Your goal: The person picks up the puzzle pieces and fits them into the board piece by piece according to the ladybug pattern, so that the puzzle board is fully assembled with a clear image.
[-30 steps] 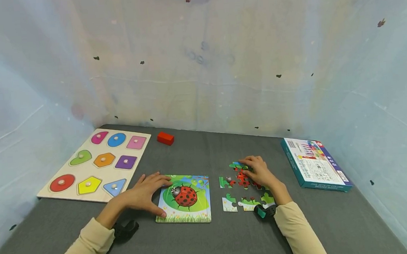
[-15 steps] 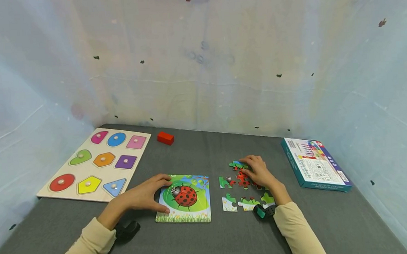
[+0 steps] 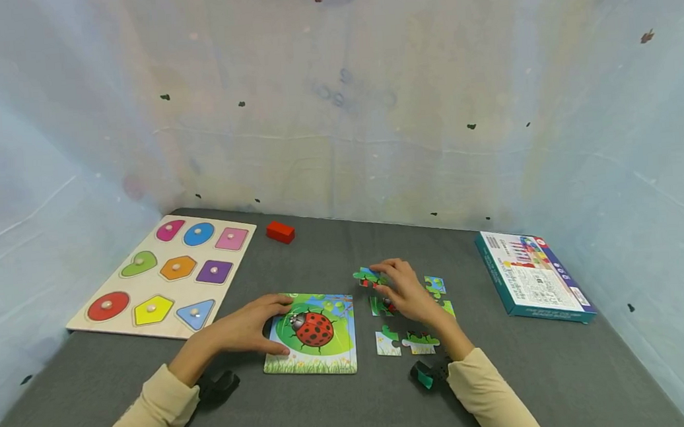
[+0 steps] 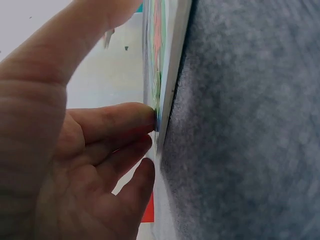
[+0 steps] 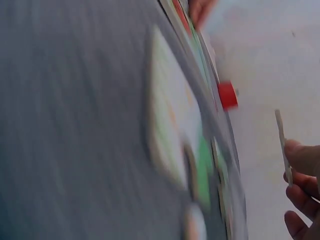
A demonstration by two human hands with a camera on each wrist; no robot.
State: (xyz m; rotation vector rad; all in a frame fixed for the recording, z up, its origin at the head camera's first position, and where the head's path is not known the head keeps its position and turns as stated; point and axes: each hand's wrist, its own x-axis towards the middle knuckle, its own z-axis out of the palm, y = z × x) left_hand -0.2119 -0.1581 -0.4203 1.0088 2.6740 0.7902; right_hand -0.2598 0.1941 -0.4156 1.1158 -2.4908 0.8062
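My right grip (image 3: 408,295) has a thin, flat jigsaw pc printed green, blue & red (image 3: 365,276) pinched thumb-to-fingertips, seen edge-on & off the surface in the R wrist view, at the far-left corner of the loose printed jigsaw pcs (image 3: 420,343). My left grip (image 3: 244,329) isn't clenched: thumb & fingers spread, resting on the L side of the flat square ladybird-picture board (image 3: 312,331).

To do this well IMO: pinch only the rim, pc level, wrist high so it doesn't brush the near row, then lower flat w/o dragging; L fingers light so the board doesn't skid.

Tabletop (image 3: 320,413) is grey, cloth-like. Far L, a pale wooden board w/ coloured knobbed shapes (image 3: 146,284); behind, a small red block (image 3: 280,232); far R, a flat teal-sided printed box (image 3: 534,276). Pale, creased, sheet-like walls (image 3: 338,154) close in the back & sides.
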